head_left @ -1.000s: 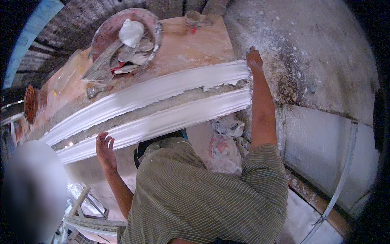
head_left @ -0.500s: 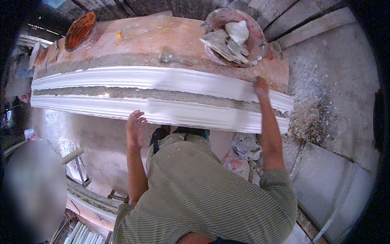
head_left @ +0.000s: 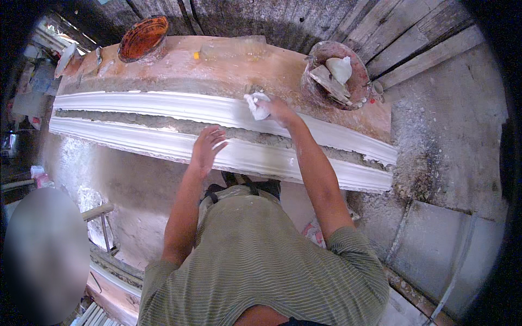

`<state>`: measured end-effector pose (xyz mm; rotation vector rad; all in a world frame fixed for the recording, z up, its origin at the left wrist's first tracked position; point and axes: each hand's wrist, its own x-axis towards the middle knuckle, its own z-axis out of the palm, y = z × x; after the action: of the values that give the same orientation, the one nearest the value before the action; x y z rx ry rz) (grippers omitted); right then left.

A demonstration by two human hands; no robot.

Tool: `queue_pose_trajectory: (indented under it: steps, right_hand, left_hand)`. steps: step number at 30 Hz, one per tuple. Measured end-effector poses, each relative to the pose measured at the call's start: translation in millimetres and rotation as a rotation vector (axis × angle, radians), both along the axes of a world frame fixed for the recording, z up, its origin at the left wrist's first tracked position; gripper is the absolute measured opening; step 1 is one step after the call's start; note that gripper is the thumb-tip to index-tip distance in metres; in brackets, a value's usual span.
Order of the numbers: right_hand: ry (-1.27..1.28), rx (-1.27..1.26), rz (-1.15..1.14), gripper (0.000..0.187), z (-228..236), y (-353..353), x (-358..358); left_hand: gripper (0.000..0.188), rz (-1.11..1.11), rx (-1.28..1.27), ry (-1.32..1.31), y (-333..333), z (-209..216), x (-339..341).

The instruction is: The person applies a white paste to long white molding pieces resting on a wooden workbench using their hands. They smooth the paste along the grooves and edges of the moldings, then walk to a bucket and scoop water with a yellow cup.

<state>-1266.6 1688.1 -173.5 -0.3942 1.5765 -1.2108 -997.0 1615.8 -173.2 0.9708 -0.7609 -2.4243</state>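
Two long white plaster mouldings lie side by side across the bench. The far moulding [head_left: 163, 105] and the near moulding [head_left: 255, 155] have a rough grey strip between them. My right hand [head_left: 280, 113] is closed on a crumpled white cloth [head_left: 256, 106] at the far moulding, around the middle of its length. Fingers apart, my left hand [head_left: 207, 148] is over the near moulding and holds nothing; whether it touches the surface I cannot tell.
On the bench's far side stand an orange-lined bowl [head_left: 144, 41], a clear plastic bottle [head_left: 231, 50] lying down, and a basin [head_left: 321, 89] holding a white lump and flat pieces. Rubble [head_left: 416, 174] lies right of the bench. A plank wall [head_left: 272, 22] rises behind.
My right hand has swept left from the mouldings' right end toward the middle, and the white cloth in it now shows. My left hand has moved forward and right, over the near moulding.
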Motion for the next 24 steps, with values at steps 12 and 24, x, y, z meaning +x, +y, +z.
queue_pose_trajectory:
  steps: [12,24]
  right_hand:
    - [1.198,-0.308,0.194,0.024,31,193,19]
    - [1.098,0.865,-0.748,0.038,-64,574,-239]
  left_hand:
    - [0.031,-0.322,0.347,0.032,111,-11,-143]
    - [0.018,-0.173,0.342,0.082,164,29,-245]
